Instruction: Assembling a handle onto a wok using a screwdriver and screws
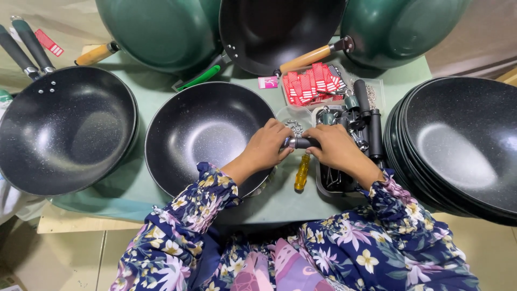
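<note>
Left hand: left hand (267, 144) is closed around the near end of a dark handle (299, 143), at the right rim of the middle pan.
Right hand: right hand (335, 146) grips the other end of the same handle, fingers wrapped over it; the two hands sit close together, almost touching.
Handle: short, black, with a metal collar; held level just above the table, between the middle pan and the parts tray.
Middle pan: black speckled pan (207, 134) lies open side up, directly left of the hands, with no handle visible on it.
Screwdriver: yellow-handled screwdriver (302, 172) lies on the table just below the hands, untouched.
Parts tray: tray (350, 124) to the right holds more black handles and metal fittings; a small dish of screws (295, 126) sits just behind the hands.
Surroundings: stack of black pans (463, 145) at right, another pan (64, 129) at left, green pans and red tags (312, 81) at the back of the green table (145, 191).
Step in hand: judged to be seating the handle on the pan's rim.
Next move: likely calls for holding the handle steady and aligned while a screw and the screwdriver are picked up.
</note>
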